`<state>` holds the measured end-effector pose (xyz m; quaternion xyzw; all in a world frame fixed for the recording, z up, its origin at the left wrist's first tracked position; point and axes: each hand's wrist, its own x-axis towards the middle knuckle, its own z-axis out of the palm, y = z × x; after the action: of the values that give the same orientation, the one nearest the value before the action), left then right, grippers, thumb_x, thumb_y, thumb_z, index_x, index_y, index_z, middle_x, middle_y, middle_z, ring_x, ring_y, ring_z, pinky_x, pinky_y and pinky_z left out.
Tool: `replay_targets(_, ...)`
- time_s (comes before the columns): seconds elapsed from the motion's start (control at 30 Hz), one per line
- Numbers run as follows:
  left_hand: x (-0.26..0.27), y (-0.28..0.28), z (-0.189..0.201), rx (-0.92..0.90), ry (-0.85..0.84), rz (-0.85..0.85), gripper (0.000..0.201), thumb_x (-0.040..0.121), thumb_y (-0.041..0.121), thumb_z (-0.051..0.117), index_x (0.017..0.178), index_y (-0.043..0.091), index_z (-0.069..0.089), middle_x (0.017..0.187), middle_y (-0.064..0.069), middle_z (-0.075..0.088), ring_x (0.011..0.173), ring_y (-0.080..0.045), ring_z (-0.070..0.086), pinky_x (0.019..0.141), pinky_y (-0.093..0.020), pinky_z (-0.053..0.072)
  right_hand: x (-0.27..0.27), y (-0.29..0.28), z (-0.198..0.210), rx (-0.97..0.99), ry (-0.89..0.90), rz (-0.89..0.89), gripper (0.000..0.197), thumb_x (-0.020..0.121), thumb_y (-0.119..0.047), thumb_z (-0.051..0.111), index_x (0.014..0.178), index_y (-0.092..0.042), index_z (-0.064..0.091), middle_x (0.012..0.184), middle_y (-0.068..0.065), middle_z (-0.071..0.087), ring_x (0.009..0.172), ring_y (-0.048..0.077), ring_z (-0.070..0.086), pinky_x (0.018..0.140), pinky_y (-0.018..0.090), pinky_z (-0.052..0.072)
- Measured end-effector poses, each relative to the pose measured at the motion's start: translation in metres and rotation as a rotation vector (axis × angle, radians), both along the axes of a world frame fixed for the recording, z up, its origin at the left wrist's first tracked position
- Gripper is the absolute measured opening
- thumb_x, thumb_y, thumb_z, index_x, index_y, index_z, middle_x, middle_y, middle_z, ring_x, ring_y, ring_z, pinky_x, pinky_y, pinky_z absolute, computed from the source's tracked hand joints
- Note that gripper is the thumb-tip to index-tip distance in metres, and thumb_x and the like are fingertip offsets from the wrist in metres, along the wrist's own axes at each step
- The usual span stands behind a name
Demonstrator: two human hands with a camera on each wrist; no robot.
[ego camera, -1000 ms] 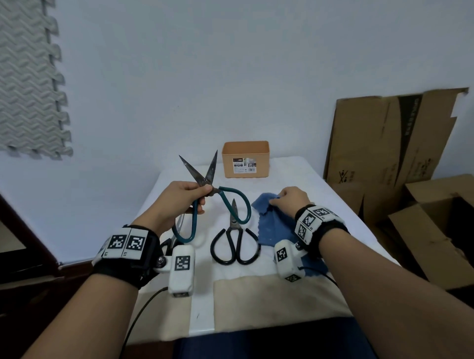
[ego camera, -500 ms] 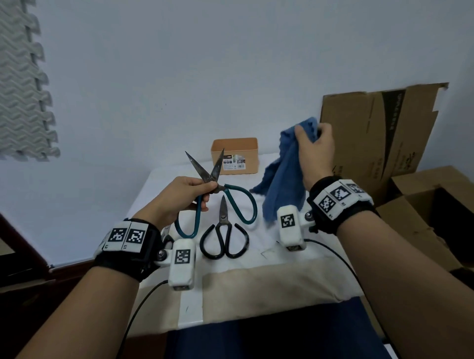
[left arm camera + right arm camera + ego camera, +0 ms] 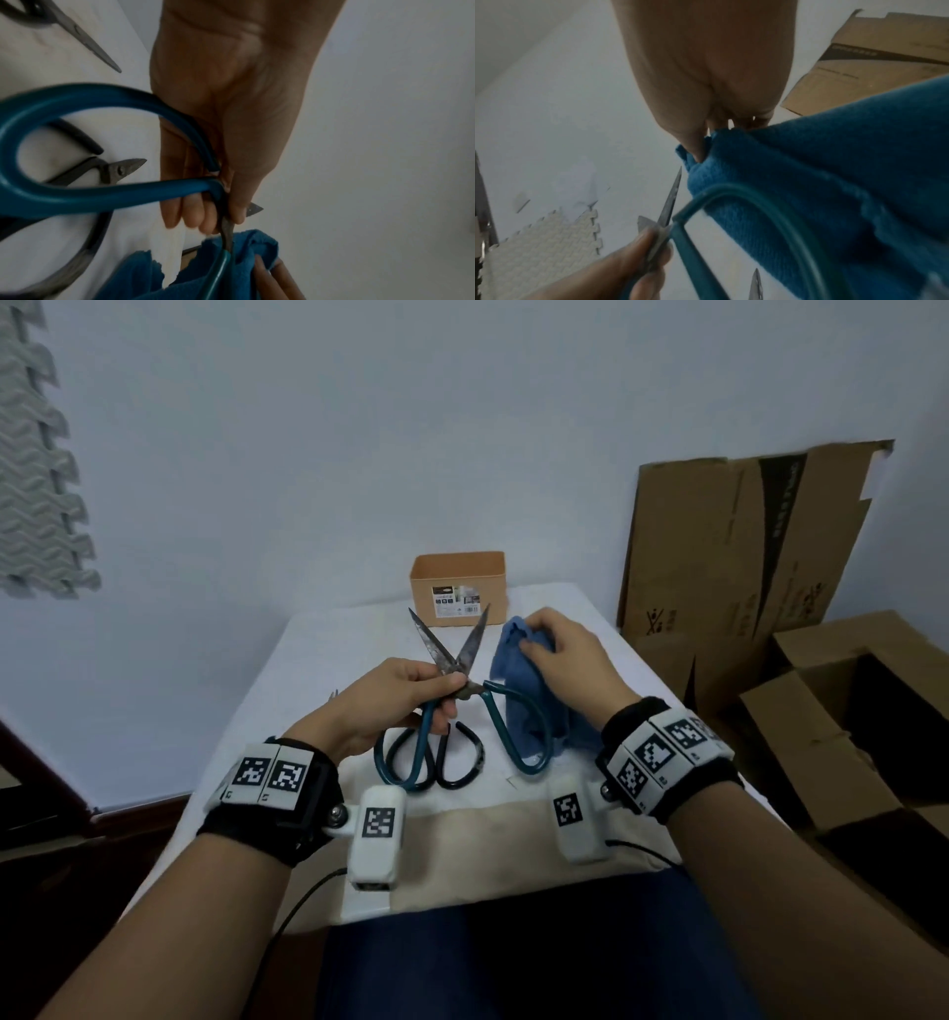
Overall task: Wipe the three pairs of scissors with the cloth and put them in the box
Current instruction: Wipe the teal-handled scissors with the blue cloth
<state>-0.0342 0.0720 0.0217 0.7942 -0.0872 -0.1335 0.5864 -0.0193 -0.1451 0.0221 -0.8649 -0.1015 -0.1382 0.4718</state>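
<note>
My left hand [image 3: 452,690] pinches the teal-handled scissors [image 3: 462,654] at the pivot, above the table. Their rusty blades stand spread open and point up. The wrist view shows the same hand [image 3: 226,215] with thumb and fingers around the teal scissors [image 3: 102,194]. My right hand [image 3: 529,644] grips the bunched blue cloth [image 3: 524,711] just right of the blades, behind the right handle loop. In the right wrist view, that hand [image 3: 706,142] pinches the cloth [image 3: 834,182]. Black scissors [image 3: 457,757] lie on the table beneath. A third pair [image 3: 87,42] lies further left. The orange box [image 3: 457,588] stands open at the far edge.
The white table [image 3: 318,660] has a beige strip [image 3: 488,839] along its near edge. Flattened cardboard [image 3: 744,557] leans on the wall at right, with an open carton [image 3: 873,711] beside the table. A grey foam mat [image 3: 36,480] hangs on the left wall.
My right hand lifted the cloth off the table, raised it high, then brought it down beside the open blades. My left hand kept holding the teal scissors.
</note>
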Motion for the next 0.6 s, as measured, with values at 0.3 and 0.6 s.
replay_targets(0.3, -0.013, -0.011, -0.018, 0.017, 0.031, -0.015, 0.026, 0.099, 0.024, 0.061, 0.093, 0.001, 0.071, 0.073, -0.003, 0.072, 0.052, -0.015, 0.056, 0.056, -0.025, 0.052, -0.028, 0.006, -0.018, 0.147, 0.001, 0.122, 0.021, 0.091, -0.016, 0.061, 0.109, -0.022, 0.053, 0.089, -0.003, 0.062, 0.075, 0.007, 0.058, 0.065, 0.019, 0.045)
replay_targets(0.6, -0.026, -0.019, -0.028, 0.032, -0.019, 0.012, 0.039, 0.098, 0.027, 0.063, 0.062, 0.024, 0.076, 0.068, -0.003, 0.070, 0.056, -0.017, 0.053, 0.066, -0.034, 0.048, -0.033, 0.015, -0.035, 0.075, 0.032, 0.093, 0.012, 0.090, -0.026, 0.066, 0.092, -0.015, 0.070, 0.091, -0.009, 0.068, 0.086, 0.005, 0.060, 0.072, 0.013, 0.045)
